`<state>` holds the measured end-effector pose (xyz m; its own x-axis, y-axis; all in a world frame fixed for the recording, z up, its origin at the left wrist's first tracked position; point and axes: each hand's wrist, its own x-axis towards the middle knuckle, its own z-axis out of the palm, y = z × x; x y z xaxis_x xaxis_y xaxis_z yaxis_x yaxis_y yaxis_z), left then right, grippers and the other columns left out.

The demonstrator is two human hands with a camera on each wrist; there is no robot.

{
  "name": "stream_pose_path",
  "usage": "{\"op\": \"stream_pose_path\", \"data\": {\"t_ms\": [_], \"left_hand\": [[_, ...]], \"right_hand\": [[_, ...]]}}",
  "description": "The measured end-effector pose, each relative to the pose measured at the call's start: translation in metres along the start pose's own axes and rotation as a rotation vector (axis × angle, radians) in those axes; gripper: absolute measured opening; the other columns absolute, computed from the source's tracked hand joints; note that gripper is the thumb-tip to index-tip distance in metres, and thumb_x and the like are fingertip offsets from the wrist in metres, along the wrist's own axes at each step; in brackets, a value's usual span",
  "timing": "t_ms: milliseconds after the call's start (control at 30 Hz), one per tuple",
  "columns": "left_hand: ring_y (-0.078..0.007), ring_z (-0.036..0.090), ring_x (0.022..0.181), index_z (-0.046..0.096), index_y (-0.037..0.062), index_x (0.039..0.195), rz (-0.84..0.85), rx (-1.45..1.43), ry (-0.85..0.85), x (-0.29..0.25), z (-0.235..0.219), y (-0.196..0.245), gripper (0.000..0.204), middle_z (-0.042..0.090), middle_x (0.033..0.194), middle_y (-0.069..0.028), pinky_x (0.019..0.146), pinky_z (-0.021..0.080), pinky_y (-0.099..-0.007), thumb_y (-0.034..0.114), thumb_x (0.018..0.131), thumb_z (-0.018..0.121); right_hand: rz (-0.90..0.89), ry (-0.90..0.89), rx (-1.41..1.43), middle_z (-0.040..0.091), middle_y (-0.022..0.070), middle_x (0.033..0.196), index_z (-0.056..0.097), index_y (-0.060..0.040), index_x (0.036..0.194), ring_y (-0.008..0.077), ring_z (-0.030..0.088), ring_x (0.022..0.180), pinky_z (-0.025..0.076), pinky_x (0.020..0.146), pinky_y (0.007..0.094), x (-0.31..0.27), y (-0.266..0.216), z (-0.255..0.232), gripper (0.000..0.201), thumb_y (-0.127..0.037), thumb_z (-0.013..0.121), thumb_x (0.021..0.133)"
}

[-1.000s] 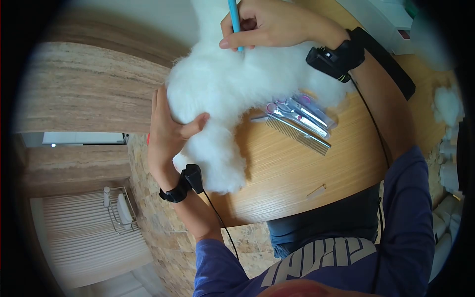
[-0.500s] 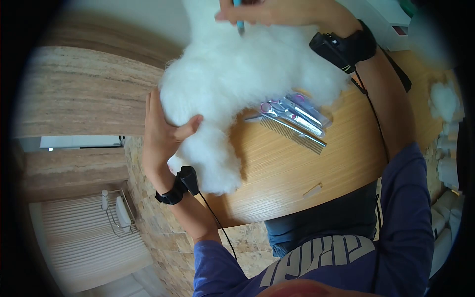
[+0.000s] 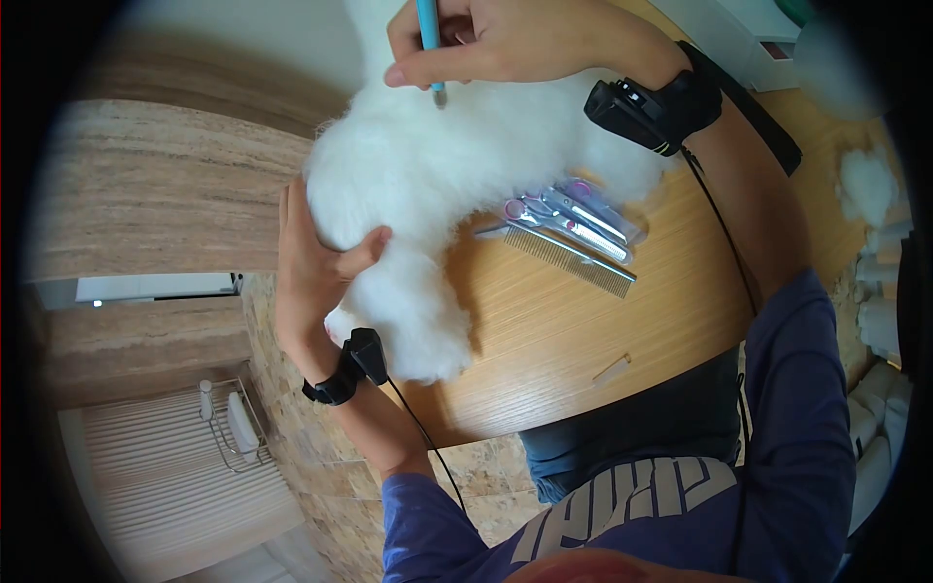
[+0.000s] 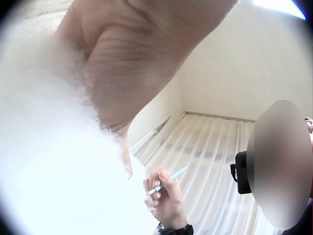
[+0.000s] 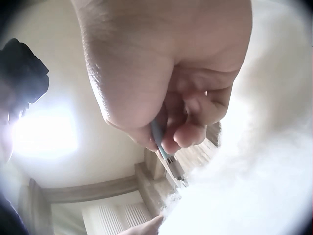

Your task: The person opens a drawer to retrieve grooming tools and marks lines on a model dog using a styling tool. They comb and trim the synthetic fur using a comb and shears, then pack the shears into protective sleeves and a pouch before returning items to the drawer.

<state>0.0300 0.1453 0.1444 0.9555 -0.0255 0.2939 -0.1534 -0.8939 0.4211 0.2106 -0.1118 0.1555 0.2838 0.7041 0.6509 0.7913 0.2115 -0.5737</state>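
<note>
With your right hand's [image 3: 520, 41] fingers gripping the blue tool [image 3: 429, 27] and your left hand [image 3: 316, 272] clasping the fluffy white form [image 3: 418, 160] on the desk [image 3: 544, 335], work looks underway, though how much remains is unclear.

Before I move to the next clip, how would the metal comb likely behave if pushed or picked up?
The comb is probably stiff, since its shiny spine looks straight. Lying flat on the smooth-looking tabletop, it would likely slide rather than roll. Pushed toward the scissors close beside it, it may nudge them too.
</note>
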Motion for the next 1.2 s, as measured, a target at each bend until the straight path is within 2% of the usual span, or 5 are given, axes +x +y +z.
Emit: {"op": "stream_pose_path", "data": {"t_ms": [500, 600, 800, 967, 1200], "left_hand": [[-0.0376, 0.054, 0.113, 0.049, -0.0021, 0.137, -0.018, -0.022, -0.006, -0.001, 0.000, -0.003, 0.083, 0.055, 0.120, -0.0218, 0.100, 0.045, -0.0451, 0.019, 0.068, 0.089], [-0.0372, 0.054, 0.112, 0.049, -0.0023, 0.136, -0.020, -0.014, -0.015, -0.002, 0.001, -0.004, 0.082, 0.054, 0.119, -0.0216, 0.100, 0.045, -0.0452, 0.019, 0.068, 0.089], [-0.0371, 0.053, 0.113, 0.049, -0.0024, 0.137, -0.047, -0.021, -0.010, -0.002, 0.001, -0.003, 0.083, 0.054, 0.122, -0.0213, 0.101, 0.045, -0.0459, 0.021, 0.068, 0.089], [-0.0374, 0.053, 0.116, 0.049, -0.0023, 0.138, -0.056, -0.016, -0.015, -0.002, 0.001, -0.005, 0.085, 0.054, 0.124, -0.0217, 0.102, 0.044, -0.0466, 0.022, 0.067, 0.089], [-0.0376, 0.053, 0.115, 0.050, -0.0023, 0.137, -0.044, -0.025, -0.010, -0.001, 0.001, -0.006, 0.083, 0.055, 0.122, -0.0215, 0.101, 0.044, -0.0460, 0.022, 0.067, 0.089]], "right_hand": [[0.122, -0.131, 0.136, 0.070, 0.0109, 0.070, 0.073, 0.0023, 0.083, 0.0187, 0.064, 0.063, 0.050, 0.062, 0.0335, -0.005, -0.011, -0.025, 0.029, -0.024, 0.071, 0.094], [0.247, -0.132, -0.495, 0.073, 0.0140, 0.075, 0.073, 0.0035, 0.084, 0.0228, 0.068, 0.066, 0.051, 0.062, 0.0352, -0.008, -0.015, -0.030, 0.034, -0.029, 0.073, 0.092], [0.561, -0.581, -0.300, 0.071, 0.0187, 0.074, 0.072, 0.0056, 0.085, 0.0275, 0.067, 0.065, 0.051, 0.063, 0.0380, -0.005, -0.069, -0.042, 0.032, -0.026, 0.072, 0.089], [0.099, 0.165, -0.179, 0.067, 0.0169, 0.073, 0.071, 0.0043, 0.085, 0.0258, 0.064, 0.066, 0.049, 0.065, 0.0369, -0.004, -0.025, -0.023, 0.024, -0.019, 0.073, 0.088], [0.186, 0.294, -0.329, 0.069, 0.0232, 0.077, 0.069, 0.0068, 0.084, 0.0359, 0.066, 0.067, 0.053, 0.067, 0.0409, -0.009, 0.014, -0.034, 0.028, -0.021, 0.077, 0.083]]}}
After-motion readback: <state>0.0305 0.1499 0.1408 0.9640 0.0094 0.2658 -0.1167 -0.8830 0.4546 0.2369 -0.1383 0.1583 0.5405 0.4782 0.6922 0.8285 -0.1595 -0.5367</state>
